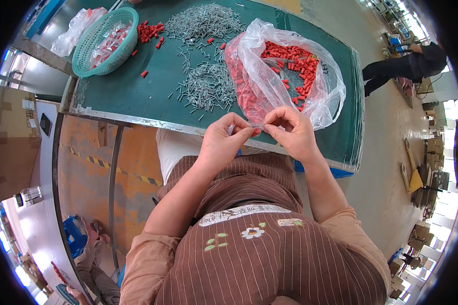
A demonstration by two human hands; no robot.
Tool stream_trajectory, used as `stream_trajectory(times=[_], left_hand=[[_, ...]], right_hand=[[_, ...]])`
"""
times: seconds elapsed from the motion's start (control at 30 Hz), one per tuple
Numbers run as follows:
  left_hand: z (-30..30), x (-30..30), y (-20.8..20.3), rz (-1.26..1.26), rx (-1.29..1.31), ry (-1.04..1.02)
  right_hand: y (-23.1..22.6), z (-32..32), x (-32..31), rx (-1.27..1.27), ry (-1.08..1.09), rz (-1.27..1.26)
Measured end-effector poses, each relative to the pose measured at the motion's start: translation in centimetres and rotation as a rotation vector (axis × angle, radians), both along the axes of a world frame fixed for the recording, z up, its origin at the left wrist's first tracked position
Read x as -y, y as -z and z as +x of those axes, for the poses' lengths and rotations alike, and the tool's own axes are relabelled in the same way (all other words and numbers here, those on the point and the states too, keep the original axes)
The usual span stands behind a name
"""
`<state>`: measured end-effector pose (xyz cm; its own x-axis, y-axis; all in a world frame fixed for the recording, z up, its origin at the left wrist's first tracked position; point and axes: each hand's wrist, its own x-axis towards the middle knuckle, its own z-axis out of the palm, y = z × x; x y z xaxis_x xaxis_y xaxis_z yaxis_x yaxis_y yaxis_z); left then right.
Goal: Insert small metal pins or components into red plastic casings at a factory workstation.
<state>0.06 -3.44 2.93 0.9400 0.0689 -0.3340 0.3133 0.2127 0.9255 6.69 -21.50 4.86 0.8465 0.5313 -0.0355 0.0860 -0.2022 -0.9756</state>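
Bag (251,63) of red caps (304,63) beyond left hand (224,140), right hand (294,134); both pinch clear plastic (257,125); metal pins (208,86) alongside.

heaped metal pins (208,87) and striped floor tape (97,161) show a factory workshop.

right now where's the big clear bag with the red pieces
In the head view, the big clear bag is on the right side of the green table, just beyond the right hand and right of the metal pins.
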Motion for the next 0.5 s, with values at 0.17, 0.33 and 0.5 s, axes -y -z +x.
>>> stream_trajectory(times=[0.17, 0.33, 0.5], left_hand=[[0.1, 0.0, 0.1, 0.005, 0.015, -0.023], [0.3, 0.5, -1.0, 0.041, 0.085, -0.001], [0.3, 0.8, -1.8, 0.166, 0.025, -0.045]], right_hand=[[0.6, -0.1, -0.1, 0.034, 0.058, 0.085], [-0.5, -0.2, 0.3, 0.16, 0.047, 0.061], [0.0, -0.4, 0.2, 0.218, 0.035, 0.084]])
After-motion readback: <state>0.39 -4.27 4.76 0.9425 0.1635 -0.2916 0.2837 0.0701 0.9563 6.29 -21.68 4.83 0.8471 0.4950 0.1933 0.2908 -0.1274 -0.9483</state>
